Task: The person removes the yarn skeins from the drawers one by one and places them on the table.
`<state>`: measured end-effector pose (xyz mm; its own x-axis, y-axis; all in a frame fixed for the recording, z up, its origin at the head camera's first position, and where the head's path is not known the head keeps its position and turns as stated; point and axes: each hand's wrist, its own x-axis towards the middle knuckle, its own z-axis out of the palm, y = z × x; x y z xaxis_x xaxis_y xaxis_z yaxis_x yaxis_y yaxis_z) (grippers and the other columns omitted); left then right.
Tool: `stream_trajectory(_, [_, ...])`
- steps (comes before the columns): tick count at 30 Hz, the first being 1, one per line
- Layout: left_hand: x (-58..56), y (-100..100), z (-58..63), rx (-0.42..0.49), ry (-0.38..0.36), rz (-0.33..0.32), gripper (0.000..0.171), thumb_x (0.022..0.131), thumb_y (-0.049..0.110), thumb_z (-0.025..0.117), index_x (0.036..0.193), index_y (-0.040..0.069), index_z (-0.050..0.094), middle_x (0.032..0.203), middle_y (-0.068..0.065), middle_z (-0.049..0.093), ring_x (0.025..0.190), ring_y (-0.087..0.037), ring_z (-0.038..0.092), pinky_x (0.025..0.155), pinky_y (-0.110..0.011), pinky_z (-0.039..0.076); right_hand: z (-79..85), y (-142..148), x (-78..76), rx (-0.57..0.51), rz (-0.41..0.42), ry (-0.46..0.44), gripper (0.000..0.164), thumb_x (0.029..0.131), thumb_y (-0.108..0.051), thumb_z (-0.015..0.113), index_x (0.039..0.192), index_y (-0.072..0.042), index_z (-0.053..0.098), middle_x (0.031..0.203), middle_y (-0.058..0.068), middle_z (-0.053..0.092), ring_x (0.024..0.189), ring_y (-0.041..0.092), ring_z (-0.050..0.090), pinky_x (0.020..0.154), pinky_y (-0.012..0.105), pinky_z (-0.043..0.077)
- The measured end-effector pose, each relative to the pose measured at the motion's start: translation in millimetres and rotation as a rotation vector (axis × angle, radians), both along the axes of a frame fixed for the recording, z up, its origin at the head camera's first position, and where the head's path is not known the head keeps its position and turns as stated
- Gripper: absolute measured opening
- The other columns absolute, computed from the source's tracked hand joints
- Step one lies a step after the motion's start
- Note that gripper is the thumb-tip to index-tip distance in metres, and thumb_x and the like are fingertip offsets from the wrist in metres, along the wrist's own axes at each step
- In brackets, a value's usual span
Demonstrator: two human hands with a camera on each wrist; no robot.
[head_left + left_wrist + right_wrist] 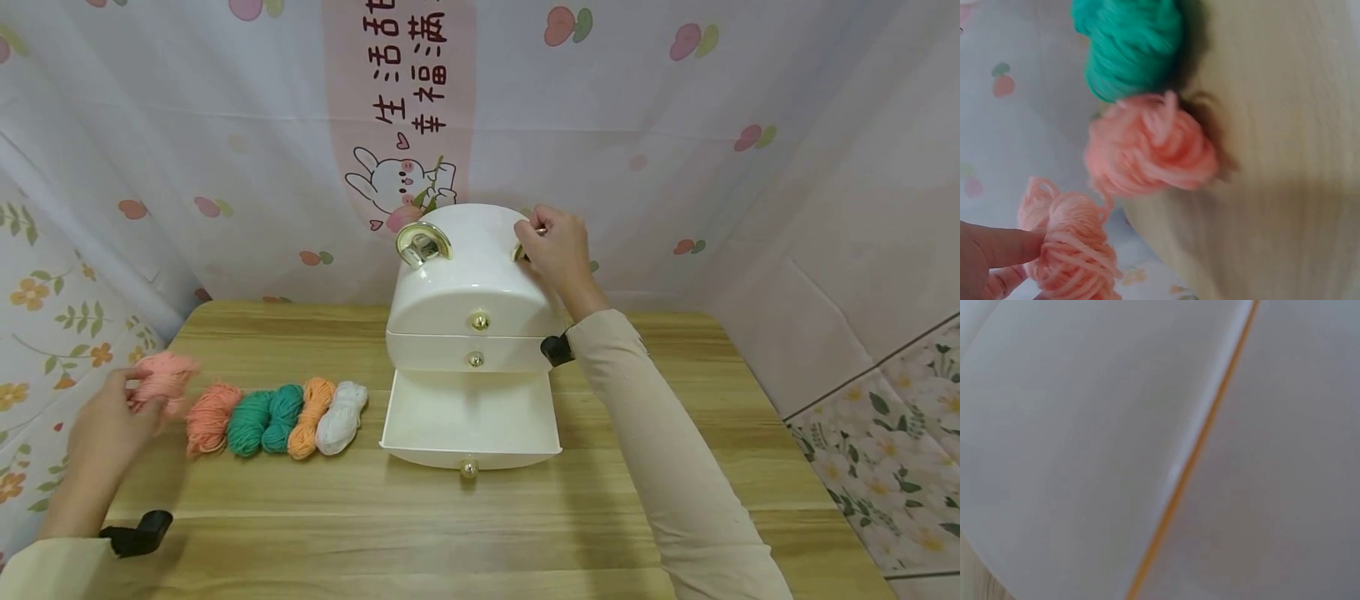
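In the head view my left hand pinches a light pink skein of yarn above the table's left side. The left wrist view shows thumb and fingers on this skein, beside a coral skein on the table. My right hand grips the right gold handle on top of a white storage box. The box's bottom drawer is pulled out towards me. Close up, the right wrist view has only the white box wall and an orange-gold line; the hand itself is outside it.
Right of the held skein, a row of yarn runs along the wooden table: coral, two green bundles, orange and white. The left gold handle stands on the box. A printed curtain hangs behind.
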<state>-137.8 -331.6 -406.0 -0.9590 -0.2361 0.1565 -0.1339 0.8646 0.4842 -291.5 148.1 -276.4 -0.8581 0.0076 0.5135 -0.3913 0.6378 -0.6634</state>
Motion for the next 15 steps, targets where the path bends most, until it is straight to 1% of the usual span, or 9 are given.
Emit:
stream_trajectory(4, [0.2,-8.4,-6.3,-0.002,-0.029,0.017,0.046,0.091,0.013,0.047,0.126,-0.014,0.035,0.109,-0.041,0.047,0.086,-0.052,0.050,0.064,-0.051,0.037,0.0,0.4,-0.1,-0.009,-0.002,-0.021,0.028,0.082,-0.012,0.050,0.055,-0.012,0.040,0.049,-0.004,0.034,0.047,0.009,0.031,0.048,0.023,0.024])
stream_trajectory(7, [-1.3,-14.2,-12.6,0.008,-0.066,0.021,0.046,0.091,0.012,0.047,0.125,-0.015,0.034,0.106,-0.041,0.048,0.084,-0.051,0.051,0.061,-0.047,0.038,-0.1,1.0,-1.2,-0.007,-0.004,-0.024,0.028,0.081,-0.012,0.050,0.055,-0.012,0.040,0.049,-0.005,0.034,0.047,0.007,0.030,0.048,0.023,0.024])
stream_trajectory(11, [-3.6,-17.5,-23.9,0.024,-0.135,-0.003,0.045,0.092,0.013,0.049,0.124,-0.015,0.034,0.106,-0.042,0.049,0.085,-0.052,0.052,0.058,-0.043,0.041,-0.6,1.1,-2.0,0.003,-0.005,-0.013,0.028,0.082,-0.011,0.050,0.055,-0.012,0.040,0.049,-0.006,0.035,0.045,0.003,0.029,0.047,0.023,0.024])
stream_trajectory(13, [-4.7,-16.4,-29.6,0.023,-0.162,-0.010,0.044,0.093,0.016,0.050,0.123,-0.014,0.035,0.109,-0.042,0.048,0.088,-0.053,0.052,0.059,-0.045,0.043,-0.8,1.0,-2.1,0.005,-0.003,-0.012,0.028,0.082,-0.011,0.050,0.056,-0.012,0.040,0.049,-0.006,0.034,0.044,0.001,0.029,0.047,0.023,0.024])
stream_trajectory(15, [-5.3,-14.9,-34.8,0.021,-0.166,-0.016,0.044,0.094,0.018,0.049,0.122,-0.013,0.036,0.110,-0.042,0.048,0.090,-0.054,0.051,0.062,-0.048,0.044,-0.9,0.8,-1.7,0.000,0.001,-0.013,0.028,0.082,-0.012,0.051,0.056,-0.012,0.040,0.048,-0.006,0.034,0.043,0.001,0.029,0.047,0.023,0.025])
